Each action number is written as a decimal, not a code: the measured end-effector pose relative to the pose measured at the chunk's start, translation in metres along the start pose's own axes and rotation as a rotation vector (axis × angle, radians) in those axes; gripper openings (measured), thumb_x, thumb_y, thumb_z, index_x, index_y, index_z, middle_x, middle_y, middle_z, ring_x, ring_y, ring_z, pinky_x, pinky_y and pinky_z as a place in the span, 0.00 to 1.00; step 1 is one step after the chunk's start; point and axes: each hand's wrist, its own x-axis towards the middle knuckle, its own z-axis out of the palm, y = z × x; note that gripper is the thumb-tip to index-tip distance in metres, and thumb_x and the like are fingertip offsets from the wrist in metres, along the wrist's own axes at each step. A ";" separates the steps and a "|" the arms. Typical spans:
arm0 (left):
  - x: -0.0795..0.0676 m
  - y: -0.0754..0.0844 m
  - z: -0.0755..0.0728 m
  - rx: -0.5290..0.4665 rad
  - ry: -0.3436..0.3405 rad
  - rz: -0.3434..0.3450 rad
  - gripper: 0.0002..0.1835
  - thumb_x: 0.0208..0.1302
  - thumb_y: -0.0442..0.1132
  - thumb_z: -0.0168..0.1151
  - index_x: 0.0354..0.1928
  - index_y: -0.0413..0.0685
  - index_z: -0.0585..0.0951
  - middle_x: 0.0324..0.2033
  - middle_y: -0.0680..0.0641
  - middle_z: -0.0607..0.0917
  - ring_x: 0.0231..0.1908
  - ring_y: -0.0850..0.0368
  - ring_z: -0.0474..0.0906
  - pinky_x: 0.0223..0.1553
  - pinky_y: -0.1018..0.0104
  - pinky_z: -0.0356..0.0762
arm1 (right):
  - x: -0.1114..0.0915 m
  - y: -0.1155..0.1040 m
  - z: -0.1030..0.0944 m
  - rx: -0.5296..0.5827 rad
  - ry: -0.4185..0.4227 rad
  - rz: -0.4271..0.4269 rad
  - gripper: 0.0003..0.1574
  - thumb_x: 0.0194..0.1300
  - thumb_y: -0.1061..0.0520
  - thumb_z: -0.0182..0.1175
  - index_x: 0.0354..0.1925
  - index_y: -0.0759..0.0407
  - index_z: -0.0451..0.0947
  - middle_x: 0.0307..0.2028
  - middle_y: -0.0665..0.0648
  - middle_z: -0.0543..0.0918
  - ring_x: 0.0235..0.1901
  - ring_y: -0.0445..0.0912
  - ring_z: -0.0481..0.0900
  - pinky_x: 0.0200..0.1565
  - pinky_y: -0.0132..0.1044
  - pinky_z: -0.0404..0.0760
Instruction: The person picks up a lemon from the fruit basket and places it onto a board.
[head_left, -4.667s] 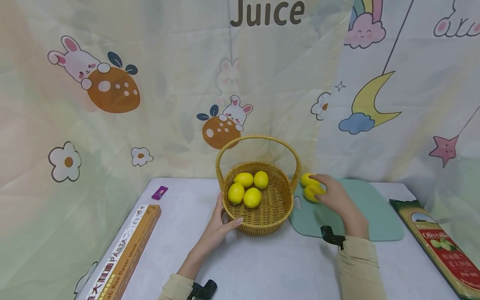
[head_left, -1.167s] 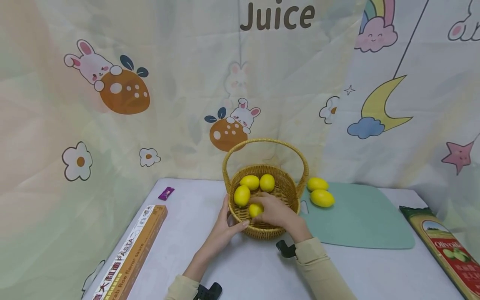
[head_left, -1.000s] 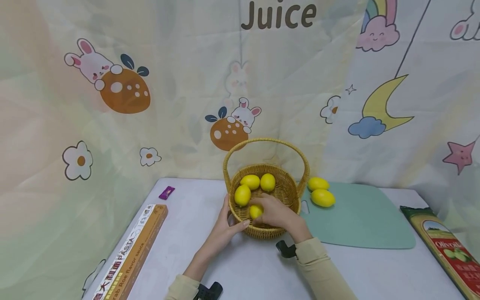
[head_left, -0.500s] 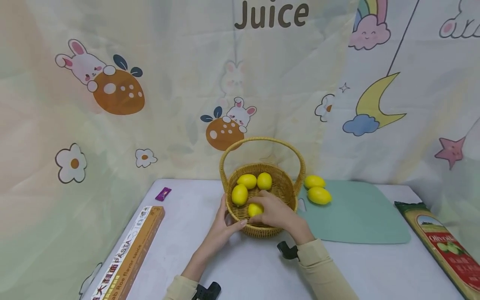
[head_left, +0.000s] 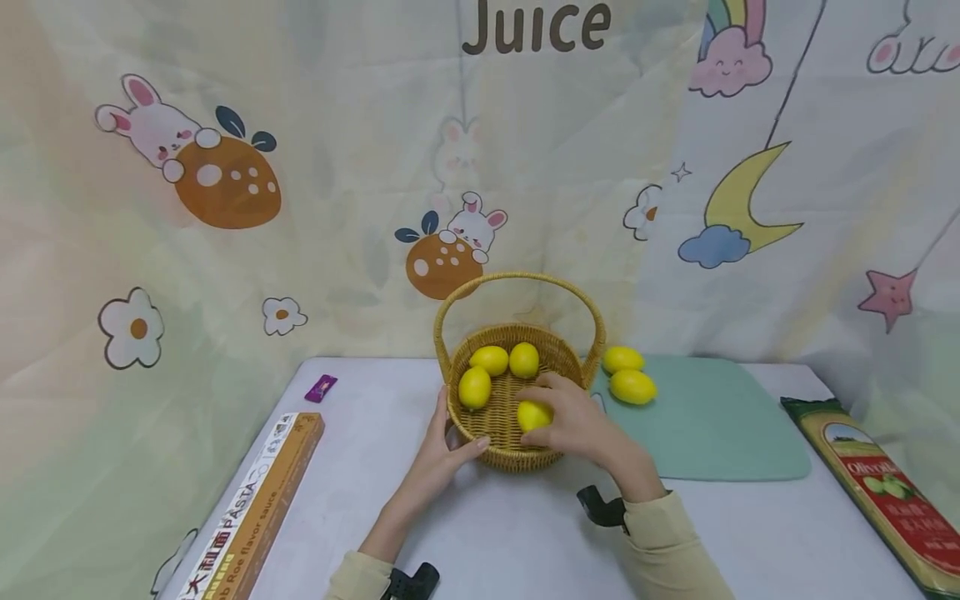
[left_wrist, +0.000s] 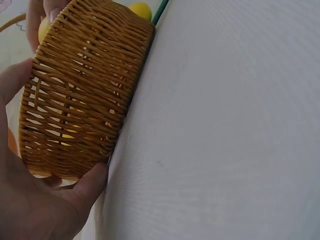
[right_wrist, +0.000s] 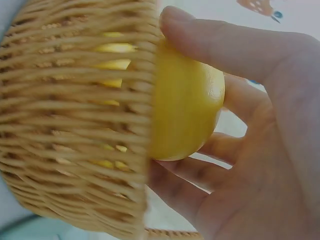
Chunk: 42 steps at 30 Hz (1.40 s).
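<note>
A yellow wicker basket (head_left: 506, 461) with a tall arched handle stands at the table's middle. My left hand (head_left: 435, 458) grips its left front side, thumb near the rim, as the left wrist view also shows. My right hand (head_left: 581, 421) reaches over the basket's front right and holds a lemon (head_left: 533, 415) between thumb and fingers. In the right wrist view this lemon (right_wrist: 185, 105) sits partly above the rim, its lower part hidden behind the weave. Further back in the basket lie three more lemons (head_left: 489, 360). Two lemons (head_left: 632, 387) rest outside, right of the basket.
The outside lemons lie on a green mat (head_left: 727, 425) reaching to the right. A pasta box (head_left: 258, 508) and a small purple packet (head_left: 321, 388) are at the left. An olive oil packet (head_left: 877, 492) lies along the right edge. A printed cloth hangs behind.
Earlier my right hand was at the lemons on the mat; it then went to the front lemon in the basket. Over the last half second it has shifted right with that lemon.
</note>
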 end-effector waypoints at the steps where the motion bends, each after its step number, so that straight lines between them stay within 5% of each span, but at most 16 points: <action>1: 0.000 0.000 -0.001 -0.001 0.001 0.002 0.58 0.61 0.53 0.70 0.76 0.80 0.34 0.79 0.56 0.40 0.79 0.51 0.37 0.76 0.38 0.40 | -0.001 -0.001 -0.003 0.004 0.005 -0.002 0.34 0.50 0.47 0.77 0.57 0.45 0.82 0.54 0.51 0.78 0.53 0.49 0.76 0.52 0.49 0.78; 7: 0.000 0.000 0.002 -0.009 -0.002 0.004 0.57 0.62 0.51 0.69 0.76 0.79 0.34 0.79 0.56 0.41 0.79 0.51 0.37 0.76 0.38 0.40 | -0.009 0.000 -0.024 -0.017 0.043 0.004 0.34 0.50 0.46 0.76 0.57 0.46 0.81 0.52 0.51 0.78 0.47 0.46 0.75 0.46 0.41 0.76; 15: -0.001 0.001 0.001 -0.005 0.004 0.001 0.58 0.61 0.53 0.70 0.76 0.79 0.34 0.79 0.55 0.42 0.79 0.51 0.37 0.75 0.36 0.38 | -0.022 0.009 -0.052 -0.015 0.091 0.036 0.34 0.51 0.47 0.75 0.58 0.47 0.80 0.55 0.54 0.77 0.48 0.50 0.77 0.48 0.47 0.79; 27: -0.001 0.003 0.001 -0.007 0.004 0.000 0.58 0.62 0.51 0.69 0.76 0.79 0.33 0.79 0.54 0.41 0.79 0.50 0.38 0.75 0.37 0.38 | -0.041 0.052 -0.080 0.034 0.049 0.233 0.39 0.57 0.41 0.71 0.64 0.53 0.75 0.58 0.61 0.73 0.41 0.51 0.75 0.37 0.37 0.74; 42: -0.002 0.005 0.002 -0.010 0.000 0.004 0.57 0.62 0.50 0.69 0.76 0.80 0.33 0.79 0.55 0.40 0.79 0.51 0.37 0.76 0.40 0.40 | -0.056 0.104 -0.086 -0.065 -0.005 0.340 0.44 0.57 0.38 0.70 0.62 0.65 0.75 0.57 0.72 0.76 0.48 0.60 0.73 0.44 0.53 0.75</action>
